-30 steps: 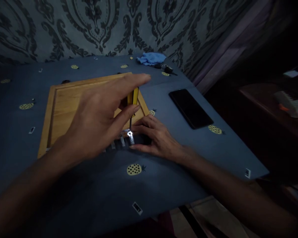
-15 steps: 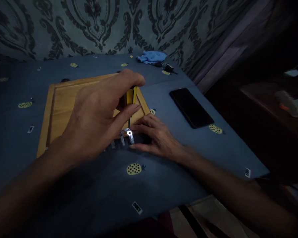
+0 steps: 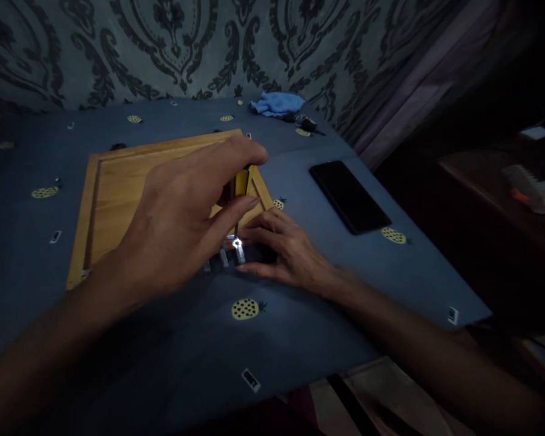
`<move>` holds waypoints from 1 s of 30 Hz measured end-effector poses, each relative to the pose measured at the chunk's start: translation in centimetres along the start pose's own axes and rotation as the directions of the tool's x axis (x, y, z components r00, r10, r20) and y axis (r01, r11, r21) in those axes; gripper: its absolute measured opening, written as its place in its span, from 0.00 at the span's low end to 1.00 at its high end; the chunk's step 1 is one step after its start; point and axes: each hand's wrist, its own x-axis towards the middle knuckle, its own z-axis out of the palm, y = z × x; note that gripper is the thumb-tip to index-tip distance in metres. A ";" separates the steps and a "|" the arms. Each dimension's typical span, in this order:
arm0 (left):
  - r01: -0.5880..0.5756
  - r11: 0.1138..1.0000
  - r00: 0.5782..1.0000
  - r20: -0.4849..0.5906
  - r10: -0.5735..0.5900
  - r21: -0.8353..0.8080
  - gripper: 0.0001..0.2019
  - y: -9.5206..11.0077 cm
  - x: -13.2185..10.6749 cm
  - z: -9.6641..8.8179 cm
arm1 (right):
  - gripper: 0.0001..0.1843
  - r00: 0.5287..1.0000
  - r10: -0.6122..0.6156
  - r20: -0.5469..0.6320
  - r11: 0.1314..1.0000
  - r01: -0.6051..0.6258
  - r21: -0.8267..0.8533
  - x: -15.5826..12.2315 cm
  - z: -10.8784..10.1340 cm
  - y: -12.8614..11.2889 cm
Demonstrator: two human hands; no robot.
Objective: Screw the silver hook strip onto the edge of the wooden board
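My left hand (image 3: 181,212) is closed around a yellow-handled screwdriver (image 3: 242,181), fingers on top of the handle and thumb along its side. The thin shaft points down onto a bright metal strip with prongs (image 3: 238,248) at the near edge of a wooden framed board (image 3: 122,194). My right hand (image 3: 290,245) is closed about the strip's right end, its thumb at a prong's tip and its fingers by the board's corner. The palm of my left hand hides part of the board and of the strip. Whether the shaft sits in a screw is too small to tell.
A black phone (image 3: 349,197) lies to the right on the blue pineapple-print tablecloth (image 3: 309,339). At the back are a blue cloth (image 3: 278,104) and a small dark object (image 3: 306,123). A patterned curtain (image 3: 181,48) hangs behind the table, whose right edge slopes toward me.
My left hand has shifted slightly down and right, and the screwdriver handle in it has tilted and turned a little. My right hand, the metal strip and the board stay put.
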 end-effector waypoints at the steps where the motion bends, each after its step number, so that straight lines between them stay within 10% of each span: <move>1: 0.003 1.000 1.000 0.000 -0.003 -0.004 0.15 0.0 0.0 0.0 | 0.25 1.000 -0.002 -0.002 1.000 0.002 0.001 0.0 0.0 0.0; 30: 0.091 0.992 0.996 0.004 -0.091 -0.090 0.14 0.1 0.1 0.7 | 0.23 1.000 0.005 0.001 1.000 -0.005 -0.014 0.1 0.2 0.0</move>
